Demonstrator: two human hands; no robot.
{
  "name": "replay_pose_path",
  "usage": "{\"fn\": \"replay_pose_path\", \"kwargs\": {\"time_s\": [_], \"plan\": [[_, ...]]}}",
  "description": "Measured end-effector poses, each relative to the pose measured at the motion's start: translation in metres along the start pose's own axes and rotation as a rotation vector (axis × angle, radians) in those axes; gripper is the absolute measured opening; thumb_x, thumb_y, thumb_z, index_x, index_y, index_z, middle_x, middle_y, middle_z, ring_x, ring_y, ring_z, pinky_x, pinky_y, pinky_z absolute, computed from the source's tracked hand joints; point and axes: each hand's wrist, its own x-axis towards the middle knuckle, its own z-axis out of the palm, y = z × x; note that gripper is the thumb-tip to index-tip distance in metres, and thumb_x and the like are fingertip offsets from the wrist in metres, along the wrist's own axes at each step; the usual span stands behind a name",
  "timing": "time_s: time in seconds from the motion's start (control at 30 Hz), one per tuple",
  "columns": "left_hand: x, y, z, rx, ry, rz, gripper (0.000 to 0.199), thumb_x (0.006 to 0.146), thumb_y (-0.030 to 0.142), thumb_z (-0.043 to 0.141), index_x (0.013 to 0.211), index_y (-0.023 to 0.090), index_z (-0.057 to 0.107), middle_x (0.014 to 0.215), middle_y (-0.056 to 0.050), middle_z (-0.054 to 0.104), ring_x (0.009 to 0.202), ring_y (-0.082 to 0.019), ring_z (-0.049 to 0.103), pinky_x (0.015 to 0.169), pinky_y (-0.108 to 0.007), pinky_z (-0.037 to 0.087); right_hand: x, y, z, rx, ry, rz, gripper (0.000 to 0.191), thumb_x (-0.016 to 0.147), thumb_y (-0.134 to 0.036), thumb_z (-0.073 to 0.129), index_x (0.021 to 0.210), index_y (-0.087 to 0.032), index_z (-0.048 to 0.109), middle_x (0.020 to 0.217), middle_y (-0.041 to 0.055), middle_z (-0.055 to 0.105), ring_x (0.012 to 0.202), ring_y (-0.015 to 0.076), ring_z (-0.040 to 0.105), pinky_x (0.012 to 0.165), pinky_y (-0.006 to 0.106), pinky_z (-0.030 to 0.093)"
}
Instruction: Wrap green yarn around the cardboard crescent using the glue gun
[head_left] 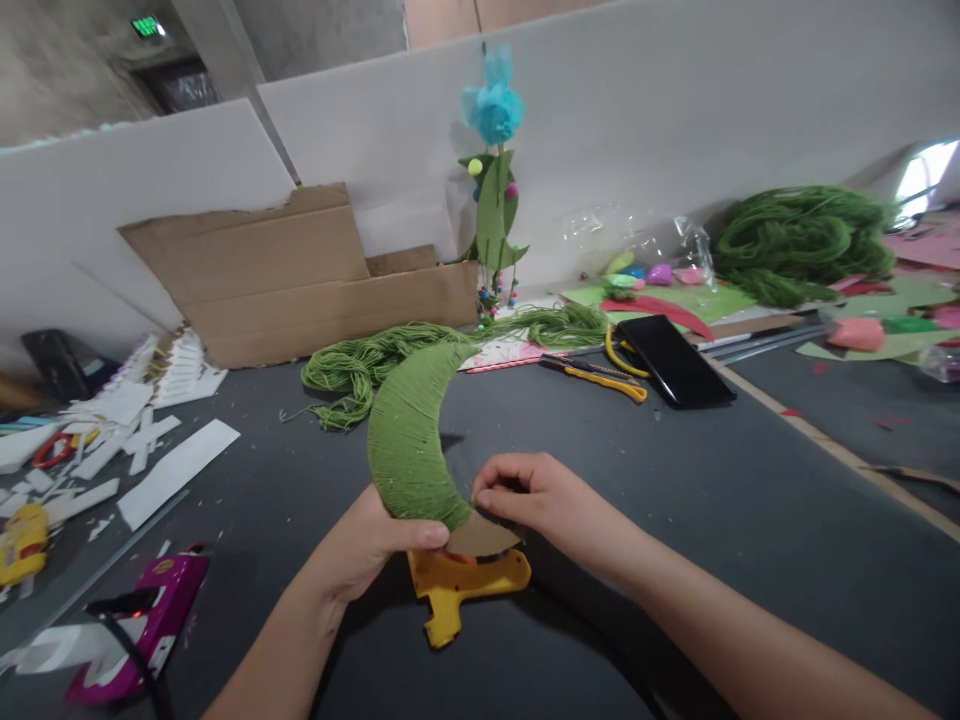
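A cardboard crescent (411,430), wrapped in green yarn except for its bare brown lower tip (484,538), stands tilted in front of me. My left hand (390,530) grips its lower left part, thumb across the front. At the inner curve, where the wrapping stops, my right hand (525,490) pinches with thumb and forefinger; what sits between those fingertips is too small to make out. Beneath the bare tip lies a yellow glue gun (457,590), partly covered by the crescent. A loose green yarn skein (375,365) spreads on the table behind the crescent.
A black phone (671,360) and yellow utility knife (596,377) lie right of centre. Leaning cardboard (300,280) and a hanging decoration with a blue flower (495,110) stand behind. White scraps (176,470) and a purple device (142,630) are left; a green yarn pile (802,240) is right.
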Motion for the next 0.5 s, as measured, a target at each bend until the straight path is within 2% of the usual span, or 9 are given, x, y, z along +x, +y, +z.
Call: {"fn": "replay_pose_path", "kwargs": {"time_s": [0.13,0.3,0.5], "plan": [[-0.0029,0.0011,0.0005,-0.022,-0.033,-0.031,0.041,0.052,0.009,0.076,0.091,0.015,0.067,0.082,-0.004,0.070,0.077,-0.018,0.061,0.072,-0.028,0.046,-0.0043,-0.0042,-0.0026,0.044,-0.062,0.019,0.011,0.070,-0.023,0.058,0.067,-0.016,0.066,0.051,-0.0049,0.050,0.048,0.0067,0.042,0.047,0.018,0.032],[-0.0048,0.0035,0.0010,-0.022,-0.026,-0.035,0.036,0.049,0.009,0.075,0.084,0.015,0.068,0.078,-0.002,0.069,0.072,-0.018,0.059,0.067,-0.027,0.045,-0.0075,-0.0063,-0.0013,0.097,-0.139,0.031,0.014,0.071,-0.024,0.059,0.073,-0.017,0.070,0.061,-0.0019,0.062,0.055,0.0090,0.050,0.054,0.020,0.039],[-0.0039,0.0058,0.0038,0.021,0.005,-0.032,0.029,0.048,0.010,0.075,0.076,0.014,0.066,0.071,-0.002,0.065,0.069,-0.018,0.057,0.066,-0.028,0.045,-0.0052,-0.0029,0.0059,0.142,-0.148,0.012,0.012,0.071,-0.023,0.058,0.069,-0.016,0.068,0.055,-0.0045,0.055,0.049,0.0060,0.043,0.049,0.018,0.033]]}}
